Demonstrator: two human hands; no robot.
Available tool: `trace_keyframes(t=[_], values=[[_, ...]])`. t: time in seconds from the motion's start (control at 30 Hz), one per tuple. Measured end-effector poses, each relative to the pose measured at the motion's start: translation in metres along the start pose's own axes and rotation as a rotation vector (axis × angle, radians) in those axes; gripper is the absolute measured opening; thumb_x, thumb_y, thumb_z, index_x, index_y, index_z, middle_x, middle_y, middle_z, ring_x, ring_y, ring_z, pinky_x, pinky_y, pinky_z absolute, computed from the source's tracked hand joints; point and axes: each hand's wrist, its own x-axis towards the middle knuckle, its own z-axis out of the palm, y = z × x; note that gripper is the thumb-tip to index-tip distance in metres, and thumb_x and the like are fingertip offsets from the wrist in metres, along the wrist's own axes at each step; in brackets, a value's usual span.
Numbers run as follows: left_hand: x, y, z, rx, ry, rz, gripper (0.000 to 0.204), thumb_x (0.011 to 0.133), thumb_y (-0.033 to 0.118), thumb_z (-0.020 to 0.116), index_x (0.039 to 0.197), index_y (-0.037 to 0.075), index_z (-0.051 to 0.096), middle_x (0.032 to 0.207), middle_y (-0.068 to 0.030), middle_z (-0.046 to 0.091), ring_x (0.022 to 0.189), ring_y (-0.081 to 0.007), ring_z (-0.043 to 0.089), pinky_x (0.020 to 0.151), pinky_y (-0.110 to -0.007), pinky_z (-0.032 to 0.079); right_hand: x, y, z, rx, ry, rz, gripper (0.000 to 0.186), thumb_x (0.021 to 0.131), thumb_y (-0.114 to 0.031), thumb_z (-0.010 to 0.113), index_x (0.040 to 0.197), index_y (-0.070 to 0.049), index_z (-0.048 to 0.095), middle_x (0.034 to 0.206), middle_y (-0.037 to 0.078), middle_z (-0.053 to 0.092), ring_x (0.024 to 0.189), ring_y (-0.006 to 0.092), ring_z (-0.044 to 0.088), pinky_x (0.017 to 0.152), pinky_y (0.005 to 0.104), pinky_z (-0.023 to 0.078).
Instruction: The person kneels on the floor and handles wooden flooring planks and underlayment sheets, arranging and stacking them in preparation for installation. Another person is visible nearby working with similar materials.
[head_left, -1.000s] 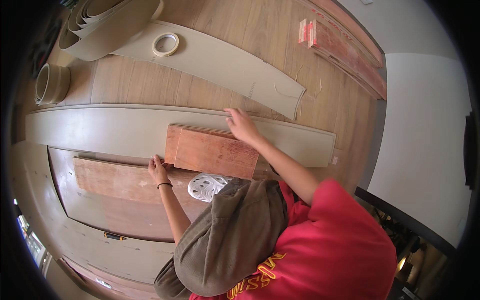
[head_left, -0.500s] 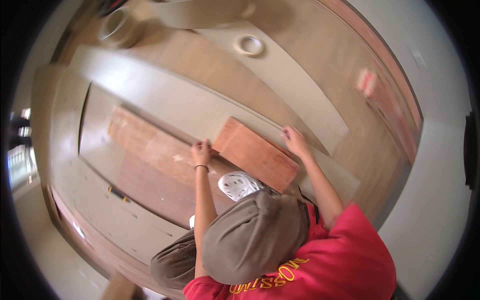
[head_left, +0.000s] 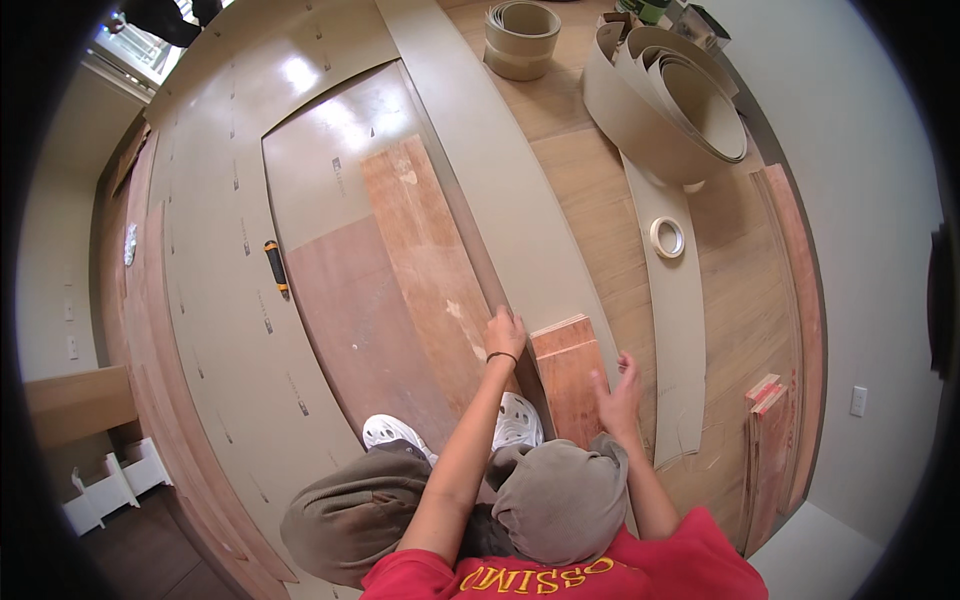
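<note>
Short reddish plywood planks (head_left: 570,385) lie stacked in front of me, their far ends slightly offset. My right hand (head_left: 620,400) is at the stack's right side, thumb beside the top plank and fingers apart. To the left of the stack, my left hand (head_left: 505,333) is closed, its fingers curled down by the edge of the beige sheet; what they grip, if anything, is hidden. A longer plywood board (head_left: 425,255) runs away from me just left of that hand, lying in an opening in the beige floor covering.
A yellow-and-black utility knife (head_left: 276,269) lies on the covering at left. Rolled beige sheeting (head_left: 665,95) and a smaller roll (head_left: 522,42) stand ahead. A tape roll (head_left: 667,238) rests on a beige strip (head_left: 680,350). More planks (head_left: 768,450) lie along the right wall.
The view has swung, so the boards now point ahead of me. My right hand has shifted along the stack's right side. My left hand stays close to the stack's left side.
</note>
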Motion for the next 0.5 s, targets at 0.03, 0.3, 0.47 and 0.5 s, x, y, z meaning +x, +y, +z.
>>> trace_keyframes(t=[0.03, 0.3, 0.47, 0.5], values=[[-0.002, 0.007, -0.005, -0.006, 0.049, 0.001, 0.019, 0.084, 0.018, 0.057, 0.086, -0.001, 0.057, 0.077, -0.0251, 0.063, 0.071, -0.0398, 0.064, 0.069, -0.045, 0.05, -0.008, -0.019, -0.003, -0.11, -0.019, -0.061, 0.077, 0.076, -0.036, 0.073, 0.133, 0.0, 0.036, 0.126, 0.023, 0.046, 0.117, 0.0375, 0.045, 0.099, 0.0453, 0.037], [-0.007, 0.029, -0.007, -0.037, 0.034, -0.093, 0.018, 0.075, 0.018, 0.058, 0.078, 0.001, 0.059, 0.076, -0.0232, 0.064, 0.076, -0.0409, 0.063, 0.07, -0.047, 0.049, -0.019, -0.013, -0.004, -0.101, -0.164, 0.16, 0.115, 0.057, -0.053, 0.083, 0.139, 0.002, 0.025, 0.132, 0.025, 0.04, 0.126, 0.0395, 0.037, 0.104, 0.047, 0.033], [-0.008, 0.03, -0.008, -0.038, 0.098, -0.129, 0.02, 0.076, 0.021, 0.057, 0.077, 0.001, 0.058, 0.075, -0.0237, 0.063, 0.075, -0.0422, 0.062, 0.069, -0.047, 0.049, -0.017, -0.013, -0.002, -0.141, -0.27, 0.16, 0.118, 0.052, -0.053, 0.086, 0.137, 0.002, 0.026, 0.132, 0.025, 0.039, 0.125, 0.0394, 0.038, 0.103, 0.0465, 0.035], [-0.011, 0.028, -0.008, -0.053, 0.119, -0.142, 0.022, 0.078, 0.022, 0.057, 0.076, 0.0, 0.058, 0.075, -0.0239, 0.063, 0.075, -0.0425, 0.062, 0.069, -0.047, 0.049, -0.016, -0.015, -0.003, -0.129, -0.27, 0.165, 0.117, 0.052, -0.053, 0.086, 0.137, 0.002, 0.027, 0.132, 0.025, 0.039, 0.125, 0.0392, 0.038, 0.103, 0.0462, 0.035]])
